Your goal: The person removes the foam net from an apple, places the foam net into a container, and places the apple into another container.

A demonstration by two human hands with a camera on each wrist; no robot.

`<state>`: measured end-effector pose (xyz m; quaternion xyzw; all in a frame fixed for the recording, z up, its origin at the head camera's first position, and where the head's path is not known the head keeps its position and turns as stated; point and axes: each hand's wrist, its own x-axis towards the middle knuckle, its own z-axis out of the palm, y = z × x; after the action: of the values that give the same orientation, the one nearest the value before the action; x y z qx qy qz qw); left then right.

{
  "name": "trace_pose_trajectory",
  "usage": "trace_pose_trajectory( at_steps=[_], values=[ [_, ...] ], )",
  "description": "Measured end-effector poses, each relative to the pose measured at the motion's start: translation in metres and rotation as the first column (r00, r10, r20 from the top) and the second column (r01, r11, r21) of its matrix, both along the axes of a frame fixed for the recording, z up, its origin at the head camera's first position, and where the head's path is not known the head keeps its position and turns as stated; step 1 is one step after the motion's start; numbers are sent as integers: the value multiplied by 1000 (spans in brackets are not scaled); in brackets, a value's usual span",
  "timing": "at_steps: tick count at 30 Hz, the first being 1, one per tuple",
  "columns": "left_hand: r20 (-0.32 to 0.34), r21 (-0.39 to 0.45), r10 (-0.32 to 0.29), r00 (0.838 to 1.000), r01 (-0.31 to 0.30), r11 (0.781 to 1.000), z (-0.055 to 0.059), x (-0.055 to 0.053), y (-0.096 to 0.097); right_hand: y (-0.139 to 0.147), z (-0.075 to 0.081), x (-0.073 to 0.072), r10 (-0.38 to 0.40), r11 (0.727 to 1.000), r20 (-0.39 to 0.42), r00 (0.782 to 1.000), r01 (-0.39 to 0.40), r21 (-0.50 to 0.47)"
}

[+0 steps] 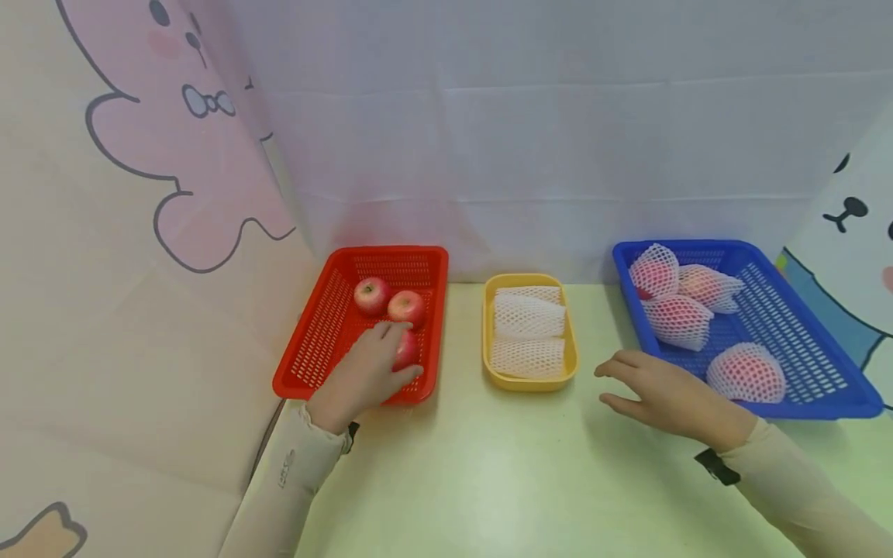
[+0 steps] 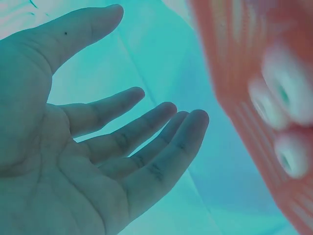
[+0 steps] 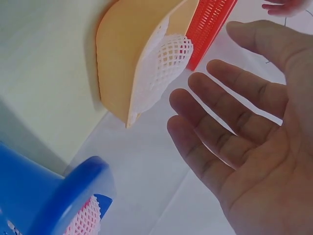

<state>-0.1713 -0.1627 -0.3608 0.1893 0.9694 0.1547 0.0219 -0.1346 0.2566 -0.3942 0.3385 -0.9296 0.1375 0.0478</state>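
My left hand (image 1: 370, 372) hovers over the front of the red basket (image 1: 284, 376), its fingers loosely spread and holding nothing. Under its fingertips in the head view is an apple (image 1: 405, 353), partly hidden by the hand. Two more apples, one at the back left (image 1: 371, 295) and one beside it (image 1: 407, 308), lie bare in that basket. My right hand (image 1: 670, 395) is held above the table between the yellow tray (image 1: 491, 372) and the blue basket (image 1: 809, 411). Its palm is bare in the right wrist view, with the fingers relaxed and apart.
White foam net sleeves (image 1: 529, 318) lie stacked in the yellow tray at the middle. Several apples wrapped in foam nets (image 1: 675, 322) sit in the blue basket, one of them (image 1: 746, 373) near its front edge. A pale cloth wall (image 1: 530, 155) rises behind the containers.
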Motion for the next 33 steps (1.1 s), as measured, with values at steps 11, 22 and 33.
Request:
trace_pose_trajectory(
  at_steps=[11, 22, 33],
  values=[
    [-48, 60, -160, 986, 163, 985, -16, 37, 52, 15, 6, 1, -71, 997, -31, 997, 71, 18],
    [-23, 57, -308, 951, 309, 949, -25, 29, 115, 67, 24, -8, -231, 972, 49, 972, 229, 44],
    [-54, 14, -483, 874, 484, 875, -29, 33, 182, 156, 19, -30, -474, 877, 243, 847, 430, 212]
  ],
)
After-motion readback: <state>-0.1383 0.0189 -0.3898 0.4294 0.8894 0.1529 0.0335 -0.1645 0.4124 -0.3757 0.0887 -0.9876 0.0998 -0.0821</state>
